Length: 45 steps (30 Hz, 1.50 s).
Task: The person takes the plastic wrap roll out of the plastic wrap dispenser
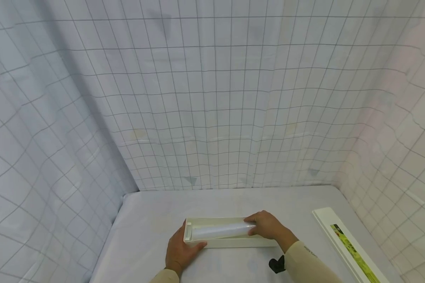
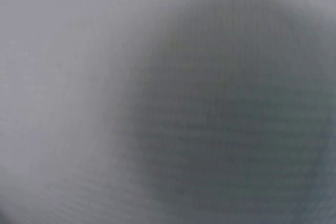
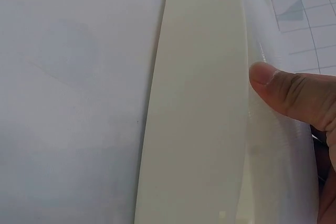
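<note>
A long white open-topped box (image 1: 233, 242) lies on the table, with a roll of clear plastic film (image 1: 219, 230) inside it. My left hand (image 1: 182, 249) grips the box's left end, thumb along the front wall and fingers partly hidden behind the end. At the other end, my right hand (image 1: 267, 225) holds the roll, thumb on the near side and fingers over the far side. In the right wrist view, the thumb (image 3: 289, 90) presses on the film roll (image 3: 283, 166) just inside the box wall (image 3: 194, 103). Only a blurred pale surface fills the left wrist view.
A long white lid (image 1: 340, 236) with a green and yellow label lies at the table's right side. A black heart-shaped piece (image 1: 277, 264) is by my right sleeve. Checked white curtains (image 1: 212, 98) hang behind the white table (image 1: 138, 236) and on both sides.
</note>
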Available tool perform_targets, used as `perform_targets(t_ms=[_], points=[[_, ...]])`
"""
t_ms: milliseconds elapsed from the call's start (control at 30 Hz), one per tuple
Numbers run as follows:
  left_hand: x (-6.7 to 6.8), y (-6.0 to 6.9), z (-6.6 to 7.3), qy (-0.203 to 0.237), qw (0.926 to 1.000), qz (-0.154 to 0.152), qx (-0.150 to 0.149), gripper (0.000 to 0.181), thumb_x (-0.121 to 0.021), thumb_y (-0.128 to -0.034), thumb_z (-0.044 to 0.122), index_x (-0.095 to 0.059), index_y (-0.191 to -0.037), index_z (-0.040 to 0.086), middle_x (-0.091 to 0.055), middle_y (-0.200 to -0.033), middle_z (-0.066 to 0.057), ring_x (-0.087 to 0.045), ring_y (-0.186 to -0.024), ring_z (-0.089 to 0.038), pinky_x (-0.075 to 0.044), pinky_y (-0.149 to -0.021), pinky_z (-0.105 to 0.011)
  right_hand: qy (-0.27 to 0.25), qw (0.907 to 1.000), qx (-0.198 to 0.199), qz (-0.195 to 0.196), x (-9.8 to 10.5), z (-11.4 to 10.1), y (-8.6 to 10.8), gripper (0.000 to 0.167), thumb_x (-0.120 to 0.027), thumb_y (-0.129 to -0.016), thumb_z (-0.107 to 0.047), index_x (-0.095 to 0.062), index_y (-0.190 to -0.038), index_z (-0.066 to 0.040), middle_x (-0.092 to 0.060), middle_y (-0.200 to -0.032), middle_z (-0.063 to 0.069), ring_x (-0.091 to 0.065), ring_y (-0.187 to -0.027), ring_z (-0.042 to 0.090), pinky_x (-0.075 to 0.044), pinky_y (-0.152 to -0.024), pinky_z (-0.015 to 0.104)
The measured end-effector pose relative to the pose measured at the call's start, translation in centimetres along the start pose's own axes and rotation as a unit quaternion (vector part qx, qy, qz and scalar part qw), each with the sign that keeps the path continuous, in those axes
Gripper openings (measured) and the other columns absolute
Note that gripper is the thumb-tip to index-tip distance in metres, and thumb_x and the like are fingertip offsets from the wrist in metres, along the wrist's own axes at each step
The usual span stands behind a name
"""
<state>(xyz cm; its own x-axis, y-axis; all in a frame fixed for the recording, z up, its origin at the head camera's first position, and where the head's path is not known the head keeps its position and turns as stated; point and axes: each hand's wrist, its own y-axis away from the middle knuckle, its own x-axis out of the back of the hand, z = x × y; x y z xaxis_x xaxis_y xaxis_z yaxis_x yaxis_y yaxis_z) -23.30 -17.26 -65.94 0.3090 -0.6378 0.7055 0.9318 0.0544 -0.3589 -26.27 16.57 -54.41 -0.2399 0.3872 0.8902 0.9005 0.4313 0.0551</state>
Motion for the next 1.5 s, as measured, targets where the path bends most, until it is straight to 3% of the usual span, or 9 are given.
perform_targets(t_ms=[267,600,1300,1500], points=[[0.1,0.0,0.0,-0.002,1.0,-0.001,0.0,0.109,-0.084,-0.066,0.069,-0.051,-0.148,0.005,-0.072,-0.126,-0.015,-0.071,-0.113,-0.033,-0.058,-0.096,-0.05,0.014,0.9999,-0.001,0.009,0.6,0.0,0.4,0.045,-0.086,-0.08,-0.026,-0.077,-0.121,-0.013,-0.077,-0.117,0.004,-0.071,-0.108,0.027,-0.057,-0.095,0.047],[0.0,-0.2,-0.3,0.004,0.9998,-0.015,0.009,0.111,-0.084,-0.0669,0.07,-0.048,-0.15,0.006,-0.07,-0.13,-0.015,-0.07,-0.116,-0.034,-0.056,-0.099,-0.051,-0.02,0.9994,-0.015,0.022,0.9,0.1,1.5,0.045,-0.085,-0.081,-0.027,-0.075,-0.122,-0.012,-0.076,-0.12,0.007,-0.07,-0.114,0.031,-0.056,-0.099,0.052],[0.0,-0.3,-0.1,0.005,1.0,-0.008,-0.001,0.109,-0.085,-0.0656,0.067,-0.049,-0.148,0.006,-0.072,-0.126,-0.014,-0.07,-0.114,-0.034,-0.057,-0.097,-0.051,-0.048,0.9933,-0.028,0.102,0.3,1.4,3.5,0.045,-0.081,-0.084,-0.029,-0.073,-0.126,-0.014,-0.074,-0.126,0.005,-0.07,-0.118,0.03,-0.055,-0.102,0.051],[0.0,-0.3,-0.2,0.0,0.9999,-0.006,-0.01,0.109,-0.085,-0.0664,0.067,-0.049,-0.149,0.005,-0.071,-0.128,-0.015,-0.07,-0.115,-0.034,-0.057,-0.098,-0.05,-0.049,0.9879,-0.053,0.137,-0.1,1.4,4.3,0.044,-0.082,-0.084,-0.029,-0.074,-0.125,-0.016,-0.074,-0.127,0.002,-0.07,-0.118,0.028,-0.056,-0.101,0.05]])
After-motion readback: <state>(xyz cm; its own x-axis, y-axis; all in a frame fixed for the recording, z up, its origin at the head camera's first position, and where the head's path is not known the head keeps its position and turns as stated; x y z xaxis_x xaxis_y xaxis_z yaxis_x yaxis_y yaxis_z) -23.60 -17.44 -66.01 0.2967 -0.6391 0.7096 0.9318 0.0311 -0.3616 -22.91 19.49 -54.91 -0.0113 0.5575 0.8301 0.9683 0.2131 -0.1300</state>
